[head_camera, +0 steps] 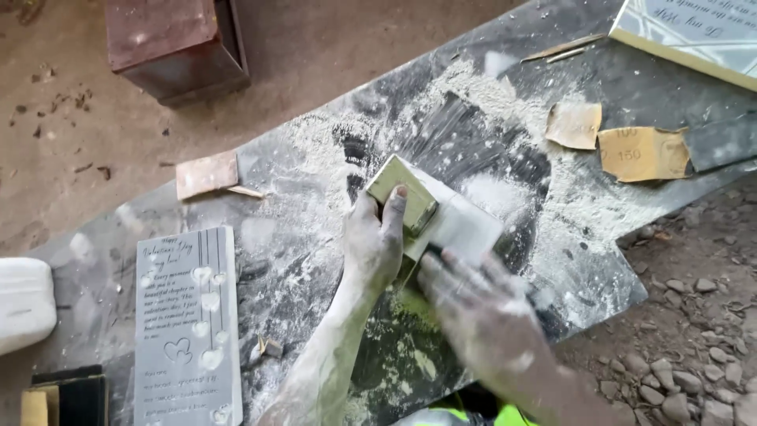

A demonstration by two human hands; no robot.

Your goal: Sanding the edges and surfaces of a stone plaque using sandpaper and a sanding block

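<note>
Two hands on one small pale block [441, 217], which sits mid-slab on the dark stone worktop [315, 229]. Lots of whitish dust and grit is already spread around the block, thickest toward the top right, so I judge the sanding well underway; the block's faces look fairly smooth, edges I can't check. No sign it is finished: it is not set aside with the grey engraved plaque [187, 323] lying at lower left.

Left hand [377, 237] comes up from below, forearm dust-coated, fingers curled over the block's near-left end, thumb clamped on the greenish pad or block part [402, 197] at that corner. Right hand [481, 304] is blurred, fingers together and stretched forward, tips touching the block's near edge; whether it pinches anything I can't tell.

Two torn sandpaper pieces [623, 142] lie well apart at upper right, unused now. A small wooden offcut [206, 173] rests at the slab's left edge, dirt floor [95, 134] beyond
</note>
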